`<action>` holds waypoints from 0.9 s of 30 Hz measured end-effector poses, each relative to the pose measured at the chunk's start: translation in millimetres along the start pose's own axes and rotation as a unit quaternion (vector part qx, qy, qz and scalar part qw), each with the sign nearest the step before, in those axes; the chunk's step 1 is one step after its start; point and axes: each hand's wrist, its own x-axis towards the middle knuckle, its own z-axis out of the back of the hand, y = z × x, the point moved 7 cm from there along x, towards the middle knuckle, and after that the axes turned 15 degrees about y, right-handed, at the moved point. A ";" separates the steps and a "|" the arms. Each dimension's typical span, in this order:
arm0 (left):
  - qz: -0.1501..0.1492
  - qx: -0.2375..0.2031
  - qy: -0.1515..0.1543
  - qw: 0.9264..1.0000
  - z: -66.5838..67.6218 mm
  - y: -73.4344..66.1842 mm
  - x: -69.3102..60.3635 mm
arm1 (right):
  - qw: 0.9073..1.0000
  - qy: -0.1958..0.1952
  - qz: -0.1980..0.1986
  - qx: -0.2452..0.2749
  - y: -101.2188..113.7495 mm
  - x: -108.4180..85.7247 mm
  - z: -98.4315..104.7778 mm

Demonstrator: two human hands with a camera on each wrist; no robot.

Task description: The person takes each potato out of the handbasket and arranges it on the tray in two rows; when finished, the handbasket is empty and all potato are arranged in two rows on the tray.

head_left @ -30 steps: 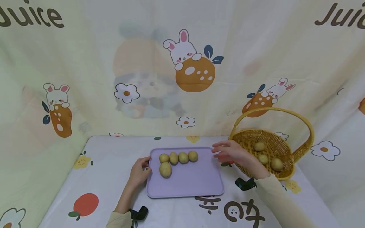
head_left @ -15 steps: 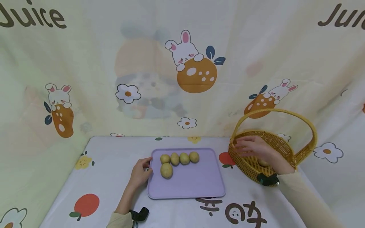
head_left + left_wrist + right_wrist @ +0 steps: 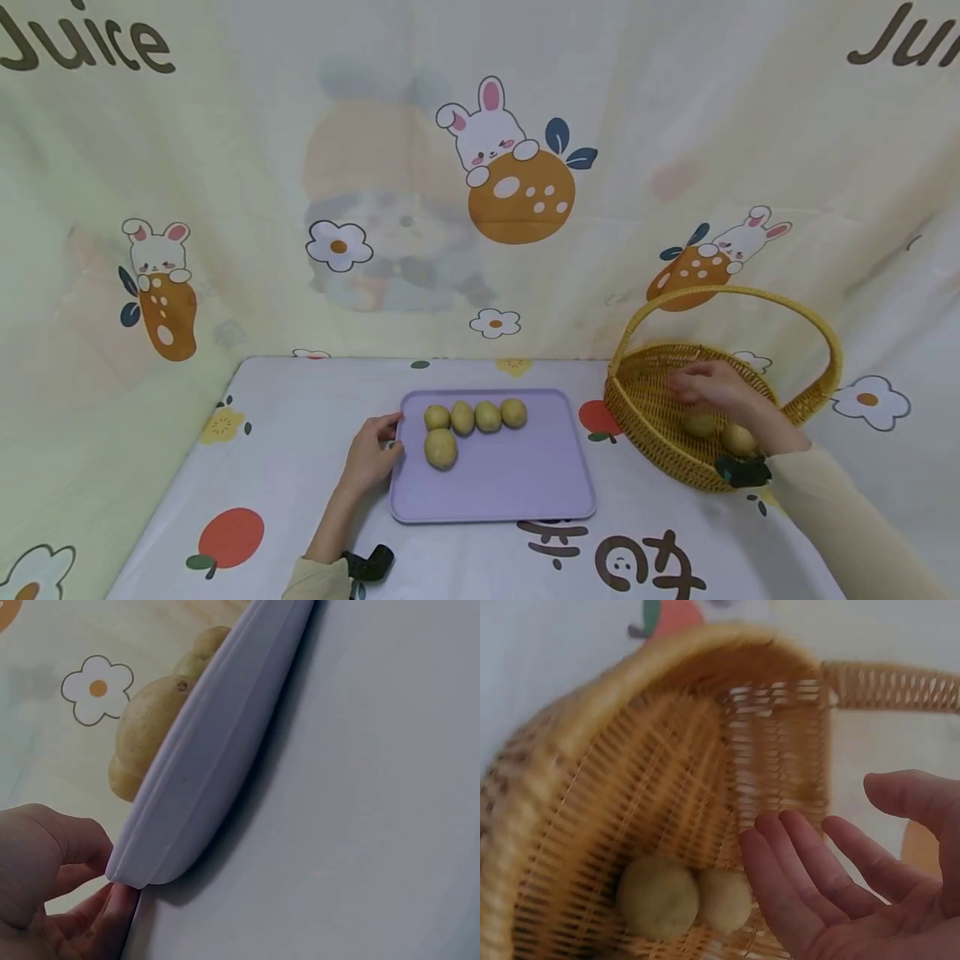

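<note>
My left hand (image 3: pixel 372 454) grips the left rim of a lilac tray (image 3: pixel 517 475); in the left wrist view its thumb and fingers meet the rim's corner. Several potatoes lie on the tray: a row along the back and a larger potato (image 3: pixel 440 450) in front of the row's left end. My right hand (image 3: pixel 720 392) reaches inside a wicker basket (image 3: pixel 637 417). In the right wrist view, its fingers (image 3: pixel 832 862) are extended and hold nothing. Beside them lie two potatoes, a nearer potato (image 3: pixel 658 898) and a smaller-looking potato (image 3: pixel 726 900). The hand may hide more of the basket's contents.
The basket's tall handle (image 3: pixel 735 290) arches over the right hand. A printed cloth (image 3: pixel 300 417) covers the table, and a matching curtain (image 3: pixel 390 167) hangs right behind it. Black wrist devices sit on both wrists.
My right hand has moved right from beside the tray into the basket, above the potatoes there. The left hand stays at the tray's rim, and the tray's potatoes keep their places.
</note>
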 end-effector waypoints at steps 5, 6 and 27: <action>-0.005 0.001 0.004 1.000 0.8 -0.1 -0.2 | 0.999 -0.015 -0.018 -0.037 -12.7 -1.9 11.0; -0.007 0.001 0.004 1.000 1.1 -0.2 -0.3 | 0.999 -0.018 -0.017 -0.048 -13.6 -2.3 12.9; -0.009 -0.003 -0.001 1.000 1.4 0.3 -0.1 | 0.967 0.010 -0.058 -0.247 -38.4 8.9 18.5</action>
